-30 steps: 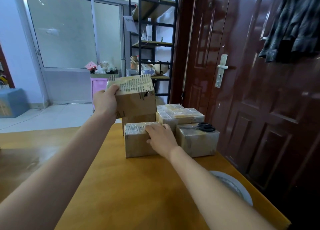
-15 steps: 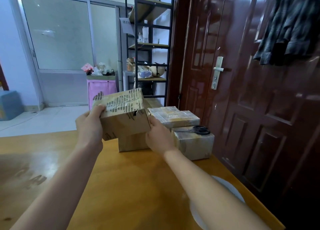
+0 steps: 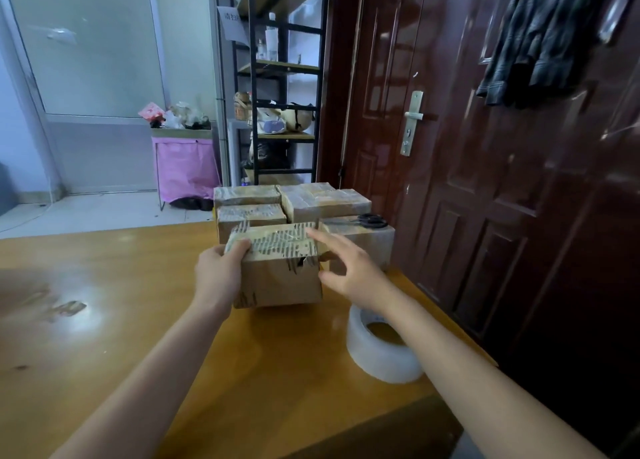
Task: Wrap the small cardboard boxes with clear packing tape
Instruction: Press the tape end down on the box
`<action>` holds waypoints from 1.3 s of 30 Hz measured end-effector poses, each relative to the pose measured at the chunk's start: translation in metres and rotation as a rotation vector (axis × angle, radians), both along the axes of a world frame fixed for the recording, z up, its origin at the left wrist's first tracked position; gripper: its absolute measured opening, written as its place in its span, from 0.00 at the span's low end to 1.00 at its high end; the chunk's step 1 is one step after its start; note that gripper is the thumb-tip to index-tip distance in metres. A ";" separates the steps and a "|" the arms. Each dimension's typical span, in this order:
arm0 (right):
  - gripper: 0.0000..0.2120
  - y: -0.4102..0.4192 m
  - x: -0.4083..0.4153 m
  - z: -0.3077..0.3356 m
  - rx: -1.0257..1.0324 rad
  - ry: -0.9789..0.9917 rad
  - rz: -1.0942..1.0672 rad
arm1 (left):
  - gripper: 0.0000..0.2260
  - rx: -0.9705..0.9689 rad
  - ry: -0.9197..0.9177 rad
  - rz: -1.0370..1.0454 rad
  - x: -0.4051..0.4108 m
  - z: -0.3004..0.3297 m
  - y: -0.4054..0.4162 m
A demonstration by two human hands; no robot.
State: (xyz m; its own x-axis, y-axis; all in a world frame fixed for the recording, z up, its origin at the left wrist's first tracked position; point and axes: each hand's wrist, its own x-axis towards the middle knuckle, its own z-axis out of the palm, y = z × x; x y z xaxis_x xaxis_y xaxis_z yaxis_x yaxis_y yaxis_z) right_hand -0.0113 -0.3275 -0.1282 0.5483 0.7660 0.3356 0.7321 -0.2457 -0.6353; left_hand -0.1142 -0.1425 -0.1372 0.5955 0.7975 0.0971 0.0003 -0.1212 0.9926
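Note:
A worn cardboard box with torn paper strips on top rests on the wooden table in front of me. My left hand grips its left side, fingers over the top edge. My right hand is at the box's right side with fingers spread, thumb near the box wall. Behind stand several tape-wrapped boxes. A roll of clear packing tape lies flat on the table under my right forearm.
Black scissors lie on the right-hand wrapped box. A dark red door is close along the table's right edge. Beyond the table stand a black metal shelf and a pink bin.
The box came down from the air onto the table, nearer to me. My right hand left the stacked boxes and moved to the box's right side. The tape roll came fully into view.

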 end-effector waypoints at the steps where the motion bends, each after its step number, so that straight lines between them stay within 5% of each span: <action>1: 0.30 -0.001 -0.002 -0.004 -0.062 -0.023 -0.008 | 0.14 0.038 0.046 -0.012 0.001 -0.004 0.001; 8: 0.24 0.002 0.004 -0.016 -0.102 0.042 -0.091 | 0.27 0.247 0.109 -0.080 0.001 -0.021 -0.004; 14: 0.24 -0.003 0.009 -0.020 -0.048 0.183 -0.035 | 0.15 0.347 0.054 -0.058 0.000 -0.033 -0.011; 20: 0.18 0.002 0.007 -0.024 0.021 0.090 -0.122 | 0.23 0.403 0.059 -0.019 -0.002 -0.037 -0.019; 39: 0.18 0.004 -0.001 -0.023 0.032 0.031 -0.182 | 0.24 0.441 0.081 -0.014 0.000 -0.040 -0.018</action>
State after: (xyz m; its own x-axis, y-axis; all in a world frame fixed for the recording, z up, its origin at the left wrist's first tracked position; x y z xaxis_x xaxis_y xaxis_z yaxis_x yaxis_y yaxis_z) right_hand -0.0119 -0.3237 -0.1507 0.6876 0.6420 0.3392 0.6573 -0.3518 -0.6665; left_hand -0.1140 -0.1601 -0.1769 0.6256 0.6821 0.3787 0.0709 -0.5330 0.8431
